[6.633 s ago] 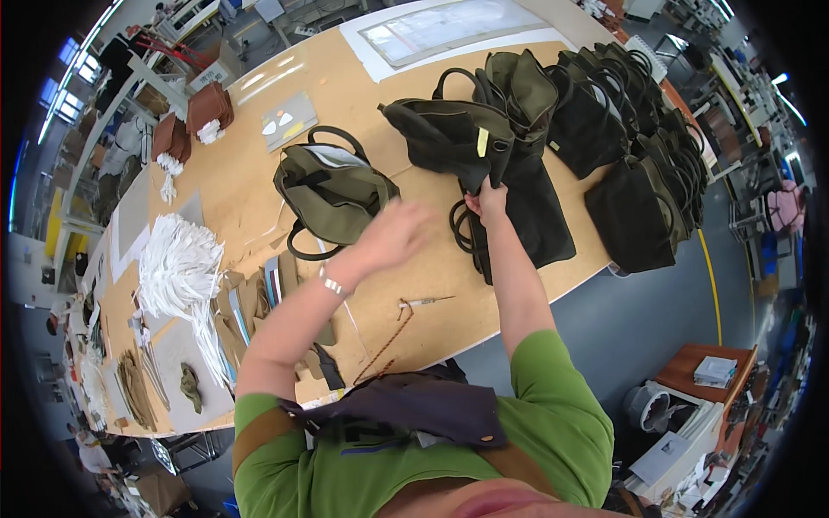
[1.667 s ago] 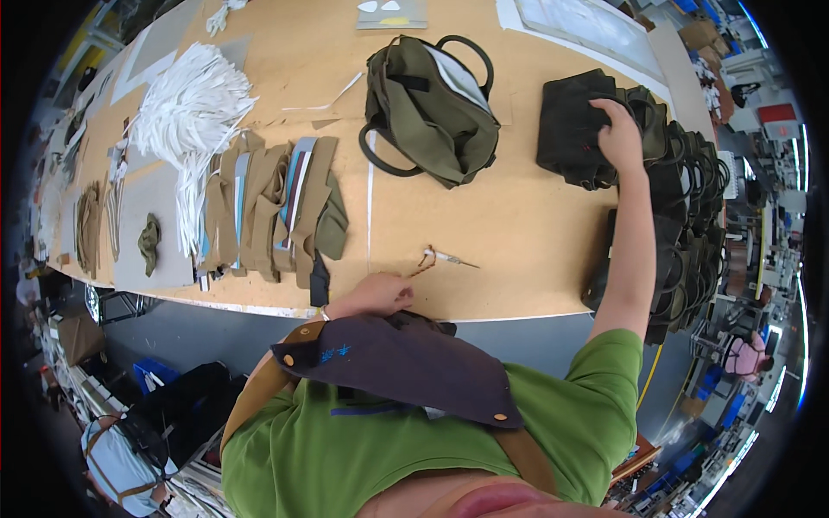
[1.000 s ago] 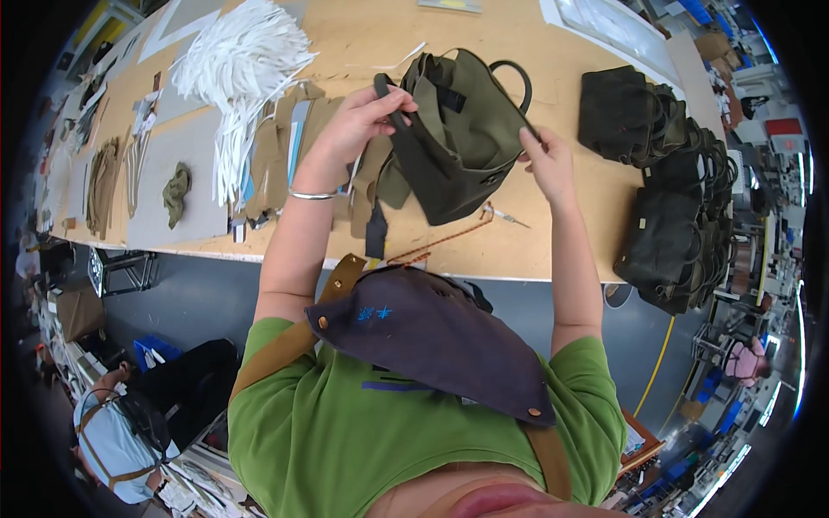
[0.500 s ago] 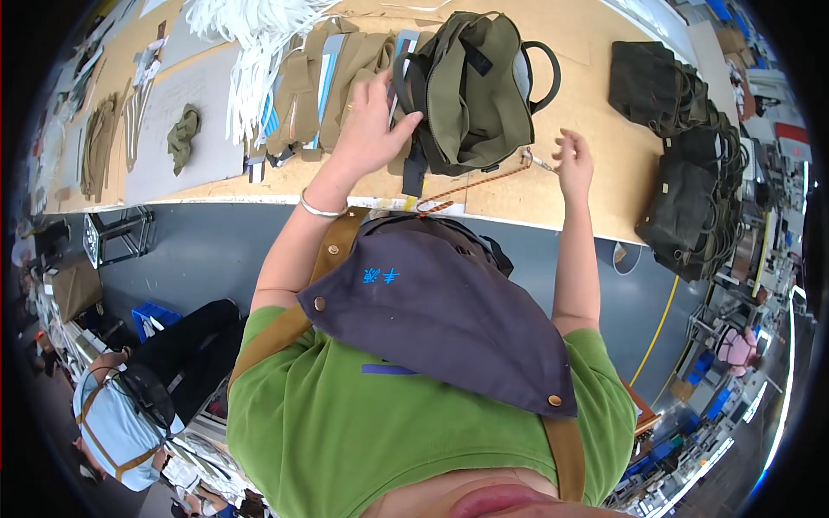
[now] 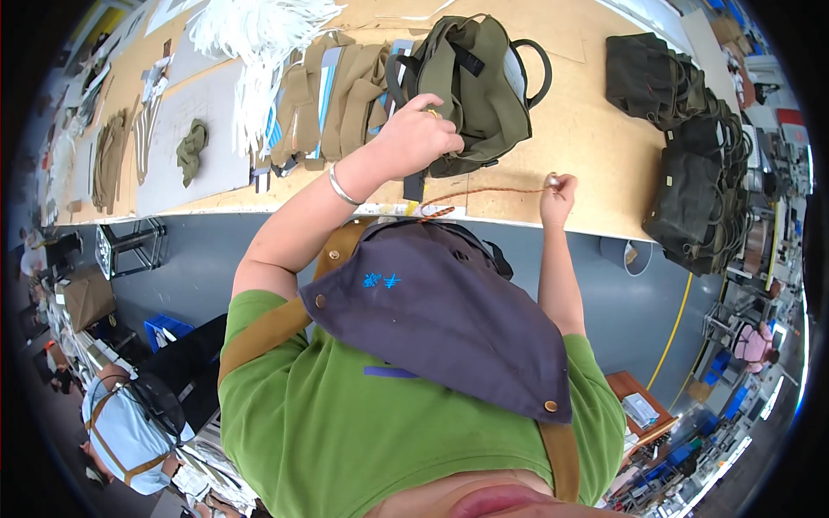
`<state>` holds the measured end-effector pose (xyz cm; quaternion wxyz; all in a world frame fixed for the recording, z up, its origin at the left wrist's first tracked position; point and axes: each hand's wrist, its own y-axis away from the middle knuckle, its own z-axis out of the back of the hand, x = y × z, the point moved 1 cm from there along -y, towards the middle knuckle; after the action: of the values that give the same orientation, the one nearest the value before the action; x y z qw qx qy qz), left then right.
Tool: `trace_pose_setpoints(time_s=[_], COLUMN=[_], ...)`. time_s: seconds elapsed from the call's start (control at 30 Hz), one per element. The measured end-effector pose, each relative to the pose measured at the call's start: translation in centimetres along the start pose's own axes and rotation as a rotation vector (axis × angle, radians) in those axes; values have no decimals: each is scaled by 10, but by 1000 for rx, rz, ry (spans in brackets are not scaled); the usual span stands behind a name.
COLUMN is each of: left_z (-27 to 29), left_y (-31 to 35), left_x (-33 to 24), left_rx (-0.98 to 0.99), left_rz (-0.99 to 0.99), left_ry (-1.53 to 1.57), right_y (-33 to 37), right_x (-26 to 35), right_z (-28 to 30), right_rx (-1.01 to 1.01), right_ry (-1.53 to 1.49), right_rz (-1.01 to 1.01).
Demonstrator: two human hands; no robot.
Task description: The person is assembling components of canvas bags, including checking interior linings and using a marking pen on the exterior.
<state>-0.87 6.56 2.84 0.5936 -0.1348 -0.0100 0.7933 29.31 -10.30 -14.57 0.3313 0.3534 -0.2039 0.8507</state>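
Note:
An olive green bag [image 5: 473, 82] with black handles lies on the wooden table [image 5: 587, 147]. My left hand [image 5: 420, 138] is closed on a black strap at the bag's near side. My right hand [image 5: 557, 188] pinches a small silvery tool at the table's front edge. From it a thin brown stick or cord [image 5: 484, 193] runs left toward the edge below the bag. Olive fabric strips [image 5: 332, 95] lie just left of the bag.
Dark olive bags [image 5: 691, 155] are piled at the table's right end. White straps [image 5: 259, 34], grey sheets and more fabric pieces lie to the left. A person in a light shirt [image 5: 121, 423] sits low at the left. A yellow cable [image 5: 673, 319] runs across the grey floor.
The bag has stayed before me while my view dropped. My left hand went from flat on the bag to gripping its strap. My right hand picked up the small tool at the table edge.

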Motion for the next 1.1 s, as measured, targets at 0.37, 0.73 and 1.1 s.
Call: trace_pose_setpoints(time_s=[0.37, 0.73, 1.1], left_z=[101, 99, 97], left_y=[-33, -35, -41], left_x=[1, 14, 22], left_rx=[171, 181, 154], left_rz=[13, 78, 51], left_ry=[520, 742, 742], right_y=[10, 43, 29], right_x=[209, 250, 253], right_z=[73, 35, 32], right_rx=[67, 256, 259], right_ry=[-1226, -1335, -1253], right_rz=[438, 448, 334])
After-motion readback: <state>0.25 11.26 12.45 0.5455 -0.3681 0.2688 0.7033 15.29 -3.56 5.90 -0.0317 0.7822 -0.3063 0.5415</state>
